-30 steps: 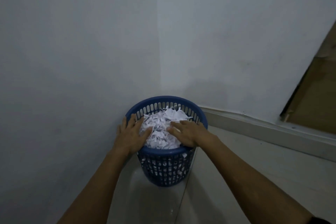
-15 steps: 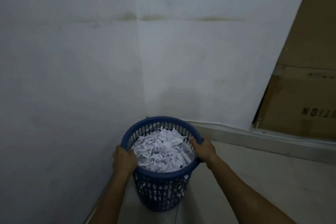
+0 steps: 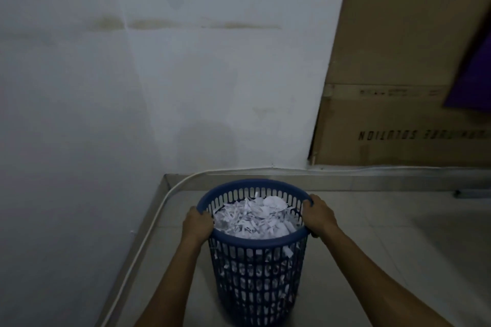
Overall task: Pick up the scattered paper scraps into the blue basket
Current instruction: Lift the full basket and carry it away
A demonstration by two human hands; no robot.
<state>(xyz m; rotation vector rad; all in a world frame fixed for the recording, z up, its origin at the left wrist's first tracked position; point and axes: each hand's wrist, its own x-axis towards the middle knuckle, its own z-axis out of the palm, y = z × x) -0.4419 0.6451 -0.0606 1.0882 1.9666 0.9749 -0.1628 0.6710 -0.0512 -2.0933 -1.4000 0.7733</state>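
The blue basket (image 3: 256, 273), round with slotted walls, stands in front of me near the room's corner. White paper scraps (image 3: 255, 218) fill it almost to the rim, and more show through the slots. My left hand (image 3: 197, 224) grips the rim on the left side, fingers curled over the edge. My right hand (image 3: 317, 214) grips the rim on the right side the same way. I see no loose scraps on the floor around it.
White walls (image 3: 106, 114) meet in a corner behind the basket. A white cable (image 3: 148, 236) runs along the left skirting. A large cardboard box (image 3: 398, 114) leans against the wall at the right, with something purple (image 3: 475, 79) in front of it. Tiled floor (image 3: 385, 220) stretches right.
My hands went from pressing on the scraps to gripping the basket's rim on both sides. The basket now sits farther from the corner walls, and more of the box is in view.
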